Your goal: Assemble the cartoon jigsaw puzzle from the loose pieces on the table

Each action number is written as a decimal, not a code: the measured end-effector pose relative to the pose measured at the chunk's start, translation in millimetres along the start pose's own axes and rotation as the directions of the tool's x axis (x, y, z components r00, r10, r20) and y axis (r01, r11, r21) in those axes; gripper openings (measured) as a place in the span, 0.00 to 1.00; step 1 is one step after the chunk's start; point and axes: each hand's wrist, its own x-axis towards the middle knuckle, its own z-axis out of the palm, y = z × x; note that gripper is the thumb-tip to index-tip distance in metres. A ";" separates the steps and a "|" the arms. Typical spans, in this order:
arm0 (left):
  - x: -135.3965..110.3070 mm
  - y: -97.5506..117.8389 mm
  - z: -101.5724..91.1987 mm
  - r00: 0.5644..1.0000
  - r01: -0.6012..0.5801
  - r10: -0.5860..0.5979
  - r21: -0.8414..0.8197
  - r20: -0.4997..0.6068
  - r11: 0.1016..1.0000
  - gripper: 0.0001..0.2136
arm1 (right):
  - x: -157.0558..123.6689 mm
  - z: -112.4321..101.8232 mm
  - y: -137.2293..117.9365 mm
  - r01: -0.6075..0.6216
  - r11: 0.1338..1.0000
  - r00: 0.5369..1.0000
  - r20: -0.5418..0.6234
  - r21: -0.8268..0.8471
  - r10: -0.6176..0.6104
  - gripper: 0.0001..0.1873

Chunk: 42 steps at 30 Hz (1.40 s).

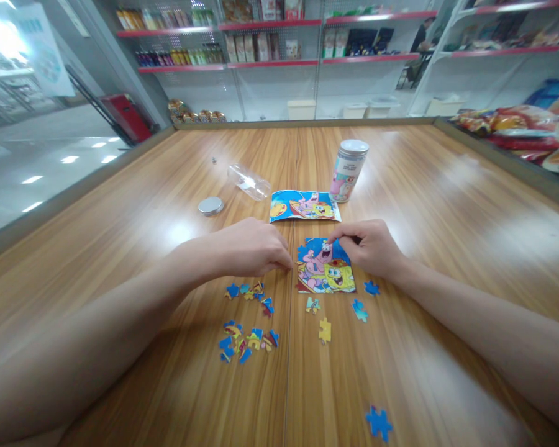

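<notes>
A partly joined jigsaw puzzle with pink and yellow cartoon figures on blue lies in the middle of the table. My left hand is closed, its fingertips pressed together by the puzzle's left edge; whatever they may pinch is hidden. On the upper right corner of the puzzle rests my right hand, fingers curled and the index fingertip touching the picture. Loose puzzle pieces lie in two groups at the lower left. A yellow piece and a blue piece are among several below and right of the puzzle.
Behind the puzzle lies a picture sheet, touching a printed can that stands upright. A clear plastic jar lies on its side near a silver lid. Another blue piece is near the front. Shelves with goods stand beyond the raised table edge.
</notes>
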 end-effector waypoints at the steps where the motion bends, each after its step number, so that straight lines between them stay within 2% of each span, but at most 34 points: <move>1: 0.3 0.2 0.2 1.000 -0.002 0.002 0.002 -0.003 1.000 0.14 | -0.1 0.2 0.2 -0.002 1.000 1.000 0.001 -0.001 0.002 0.14; 4: 1.2 0.2 0.9 1.000 -0.004 0.004 0.022 -0.003 1.000 0.13 | 0.0 0.7 -0.2 -0.003 1.000 1.000 0.002 0.011 0.003 0.14; 6: 1.6 -0.6 2.8 0.999 0.034 -0.036 0.056 0.023 0.998 0.13 | 0.3 0.5 -1.0 -0.002 1.000 1.000 0.004 0.017 0.002 0.14; 8: 1.3 -3.1 6.3 0.990 0.136 -0.140 0.131 0.027 0.982 0.13 | 0.4 0.1 -1.4 -0.004 1.000 1.000 0.005 0.015 0.003 0.14; 11: -1.2 -9.2 12.1 0.949 0.314 -0.310 0.252 -0.055 0.915 0.15 | 0.4 -0.5 -0.9 -0.004 1.000 1.000 -0.001 0.004 0.004 0.14; 16: -5.1 -14.4 10.4 0.900 0.435 -0.413 0.242 -0.138 0.867 0.14 | 0.4 -0.6 -0.1 -0.010 1.000 1.000 0.016 0.005 0.010 0.14; 17: -4.9 -13.6 9.0 0.903 0.428 -0.407 0.214 -0.133 0.878 0.12 | 0.5 -0.6 -0.3 -0.012 1.000 1.000 0.016 0.007 0.012 0.14; 19: -3.5 -10.6 6.9 0.939 0.342 -0.331 0.140 -0.097 0.929 0.08 | 0.5 -0.4 -0.6 -0.015 1.000 1.000 0.014 0.006 0.015 0.14; 22: -0.4 -4.6 6.6 0.993 0.106 -0.105 0.012 -0.052 0.994 0.09 | 0.4 0.0 -0.3 -0.016 1.000 1.000 0.016 -0.004 0.016 0.14; 25: 1.1 -0.3 7.3 0.998 -0.017 0.014 -0.053 -0.059 0.998 0.10 | 0.0 0.3 0.6 -0.011 1.000 1.000 0.011 -0.020 0.011 0.14; 31: -0.2 2.7 6.1 0.996 -0.042 0.036 -0.064 -0.087 0.997 0.10 | -0.5 0.6 1.3 -0.020 1.000 1.000 0.015 -0.017 0.020 0.14; 42: 1.8 11.0 4.0 0.999 -0.039 0.037 0.084 0.021 0.996 0.07 | -0.5 0.2 1.9 -0.015 0.999 1.000 0.023 -0.028 0.015 0.15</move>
